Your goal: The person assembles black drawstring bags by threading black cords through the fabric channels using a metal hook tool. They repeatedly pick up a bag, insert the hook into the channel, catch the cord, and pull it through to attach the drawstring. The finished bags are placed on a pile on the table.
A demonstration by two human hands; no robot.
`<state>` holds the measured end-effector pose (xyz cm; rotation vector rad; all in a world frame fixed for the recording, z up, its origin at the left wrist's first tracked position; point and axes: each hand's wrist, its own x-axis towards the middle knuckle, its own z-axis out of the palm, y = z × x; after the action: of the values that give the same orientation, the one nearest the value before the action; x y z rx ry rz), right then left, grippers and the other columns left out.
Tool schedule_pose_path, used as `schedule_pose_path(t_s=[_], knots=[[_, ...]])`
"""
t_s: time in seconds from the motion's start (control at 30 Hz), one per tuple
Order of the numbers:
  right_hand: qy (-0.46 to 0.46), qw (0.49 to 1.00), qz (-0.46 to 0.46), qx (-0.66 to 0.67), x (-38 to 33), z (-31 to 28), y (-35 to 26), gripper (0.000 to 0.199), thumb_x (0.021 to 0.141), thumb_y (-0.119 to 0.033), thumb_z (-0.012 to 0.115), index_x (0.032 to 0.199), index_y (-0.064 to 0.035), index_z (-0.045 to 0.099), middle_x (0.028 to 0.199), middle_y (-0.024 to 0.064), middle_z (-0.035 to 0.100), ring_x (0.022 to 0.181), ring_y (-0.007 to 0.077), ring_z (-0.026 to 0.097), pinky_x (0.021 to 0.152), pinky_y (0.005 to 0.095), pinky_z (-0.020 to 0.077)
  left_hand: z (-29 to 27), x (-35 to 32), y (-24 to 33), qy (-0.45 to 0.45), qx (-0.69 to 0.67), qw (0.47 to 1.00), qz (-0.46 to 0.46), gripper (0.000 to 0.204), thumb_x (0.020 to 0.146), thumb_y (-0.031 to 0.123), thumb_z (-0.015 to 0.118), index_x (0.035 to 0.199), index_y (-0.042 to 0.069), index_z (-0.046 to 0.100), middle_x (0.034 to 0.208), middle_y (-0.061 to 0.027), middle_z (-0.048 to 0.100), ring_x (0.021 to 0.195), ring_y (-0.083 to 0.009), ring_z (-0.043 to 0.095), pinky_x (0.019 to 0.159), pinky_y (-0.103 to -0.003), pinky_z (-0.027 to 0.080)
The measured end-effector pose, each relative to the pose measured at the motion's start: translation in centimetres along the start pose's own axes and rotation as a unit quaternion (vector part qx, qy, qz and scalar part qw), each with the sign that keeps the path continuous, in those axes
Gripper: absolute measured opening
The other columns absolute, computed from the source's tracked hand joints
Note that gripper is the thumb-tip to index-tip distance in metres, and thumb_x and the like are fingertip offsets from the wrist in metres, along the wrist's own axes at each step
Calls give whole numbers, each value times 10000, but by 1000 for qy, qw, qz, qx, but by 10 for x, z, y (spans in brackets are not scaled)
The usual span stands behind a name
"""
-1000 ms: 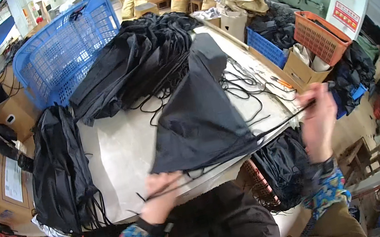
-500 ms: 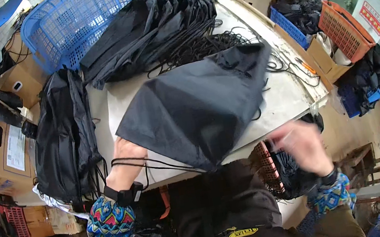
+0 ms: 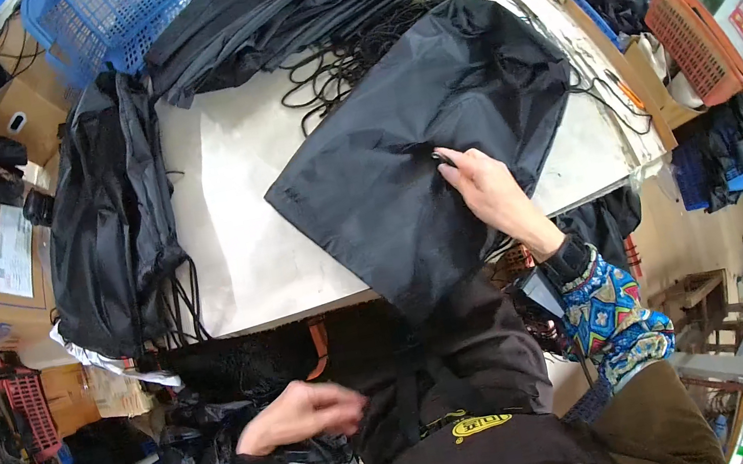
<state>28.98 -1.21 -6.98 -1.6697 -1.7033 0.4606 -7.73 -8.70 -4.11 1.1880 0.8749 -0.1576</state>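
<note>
A black drawstring bag point(image 3: 376, 201) lies spread over the near part of the table, one corner hanging past the front edge toward my lap. My right hand point(image 3: 490, 196) rests on its middle, thumb and forefinger pinched on a fold of the dark fabric. Below the table edge, in front of my apron point(image 3: 438, 384), is my left hand point(image 3: 304, 413), with fingers smeared by motion. It is apart from the bag, and nothing can be made out in it.
A pile of black bags point(image 3: 273, 11) with tangled cords point(image 3: 325, 81) covers the table's far side. More black bags point(image 3: 111, 218) hang over its left edge. Behind stands a blue plastic basket point(image 3: 106, 25). At right sit an orange basket point(image 3: 696, 41) and an orange-handled tool point(image 3: 628, 92).
My left hand has slipped out of the cords and dropped from the table toward my lap. My right hand has come up onto the bag and pinched it. The bag lies flatter, farther right.
</note>
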Motion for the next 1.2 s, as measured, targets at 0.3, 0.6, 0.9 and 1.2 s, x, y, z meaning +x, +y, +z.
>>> schedule_pose_path(t_s=[0.3,0.6,0.9,1.2], knots=[[0,982,145,124,-21,-29,-31,304,911,-165,581,1190,-44,593,736,130,585,647,190,565,642,304,453,67,127,21,275,-61,938,204,224,879,208,650,876,-14,623,688,-36,603,566,-86,549,492,-213,438],[-155,964,129,171,-103,-67,-91,359,953,-98,450,1307,-35,452,733,132,546,682,260,580,648,328,467,63,112,74,164,-382,879,231,168,905,172,616,829,22,610,758,-67,629,613,-114,582,464,-223,463],[-108,991,9,73,-117,-46,-94,125,874,-13,540,993,23,536,707,125,593,633,294,612,559,357,473,78,115,93,181,-469,831,237,107,854,116,680,817,52,602,682,-30,601,572,-87,554,470,-214,446],[-54,998,-16,-21,-115,-35,-99,100,852,-9,560,944,17,529,711,160,586,635,333,595,554,387,460,94,117,94,229,-384,844,295,122,848,85,683,888,2,603,725,-41,608,598,-86,558,493,-220,465]])
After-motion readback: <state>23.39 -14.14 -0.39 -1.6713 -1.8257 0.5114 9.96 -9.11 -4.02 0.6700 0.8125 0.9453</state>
